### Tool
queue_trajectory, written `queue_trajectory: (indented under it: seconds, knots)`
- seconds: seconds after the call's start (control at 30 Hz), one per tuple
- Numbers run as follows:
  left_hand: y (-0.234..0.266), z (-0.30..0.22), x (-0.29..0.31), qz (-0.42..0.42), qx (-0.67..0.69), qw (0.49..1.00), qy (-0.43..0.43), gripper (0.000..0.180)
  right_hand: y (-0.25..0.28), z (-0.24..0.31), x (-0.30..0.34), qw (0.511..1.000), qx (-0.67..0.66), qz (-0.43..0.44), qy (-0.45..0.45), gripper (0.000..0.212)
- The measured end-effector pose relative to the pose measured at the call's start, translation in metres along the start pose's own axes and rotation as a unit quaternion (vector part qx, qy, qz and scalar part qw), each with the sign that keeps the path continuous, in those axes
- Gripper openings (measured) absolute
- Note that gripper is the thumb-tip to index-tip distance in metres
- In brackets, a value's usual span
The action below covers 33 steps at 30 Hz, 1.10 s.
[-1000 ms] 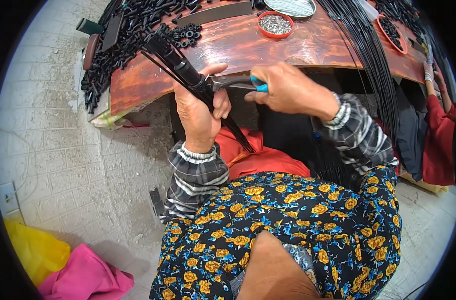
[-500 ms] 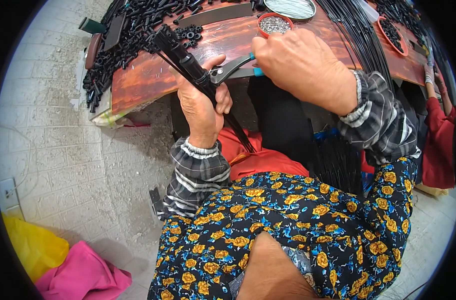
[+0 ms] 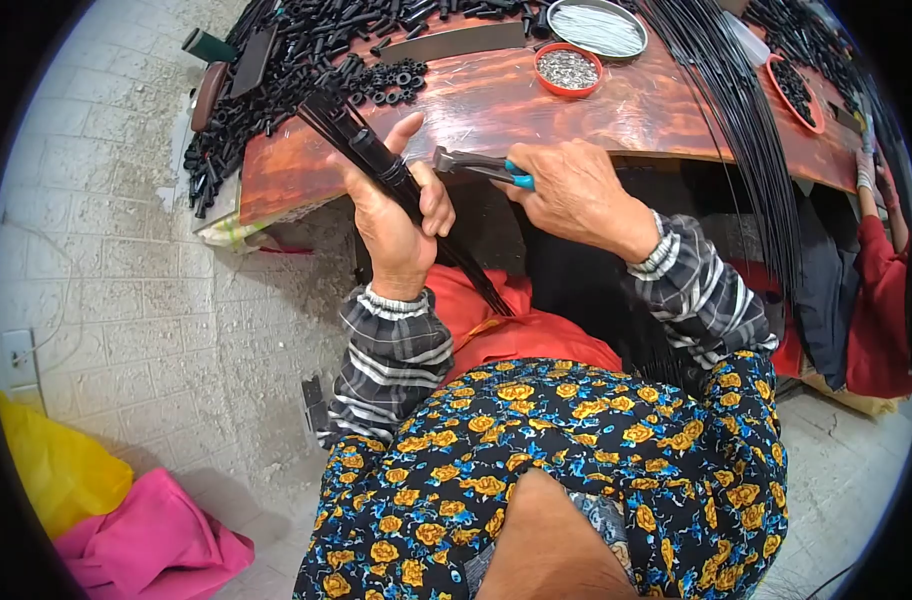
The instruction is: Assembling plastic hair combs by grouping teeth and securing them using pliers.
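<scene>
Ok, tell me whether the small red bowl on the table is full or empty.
Partly full. The small red bowl holds a shallow layer of small grey metal pieces covering its bottom, below the rim. It stands upright on the table.

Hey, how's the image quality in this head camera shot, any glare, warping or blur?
Head view: strong fisheye bending, black corners; shiny glare streaks on the reddish table; left hand, right hand and pliers look sharp; lighting even, soft shadows.
</scene>
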<state>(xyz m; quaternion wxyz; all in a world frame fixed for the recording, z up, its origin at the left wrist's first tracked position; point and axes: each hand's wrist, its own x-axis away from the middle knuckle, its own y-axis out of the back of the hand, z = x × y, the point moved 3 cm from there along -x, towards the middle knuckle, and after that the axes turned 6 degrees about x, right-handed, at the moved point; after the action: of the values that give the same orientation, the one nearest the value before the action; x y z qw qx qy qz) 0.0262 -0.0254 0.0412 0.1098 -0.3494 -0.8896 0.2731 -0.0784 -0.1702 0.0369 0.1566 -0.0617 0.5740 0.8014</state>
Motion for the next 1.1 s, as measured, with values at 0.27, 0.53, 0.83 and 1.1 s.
queue_trajectory:
  seconds: [0.27,0.53,0.83,1.1]
  knots:
    - [-0.001,0.001,0.008,0.074,0.023,0.996,-0.05,0.096,0.019,-0.002,-0.008,0.993,0.093,-0.041,0.055,0.028]
    - [0.002,0.0,0.017,0.073,0.008,0.995,-0.061,0.09,0.032,0.0,-0.028,0.976,0.149,-0.094,0.126,0.041]
    - [0.003,0.001,0.015,0.098,0.026,0.994,-0.035,0.092,0.043,0.002,-0.041,0.96,0.156,-0.149,0.176,0.042]
    - [0.001,0.003,0.017,0.084,0.03,0.996,-0.027,0.087,0.049,0.008,-0.038,0.95,0.201,-0.151,0.184,0.042]
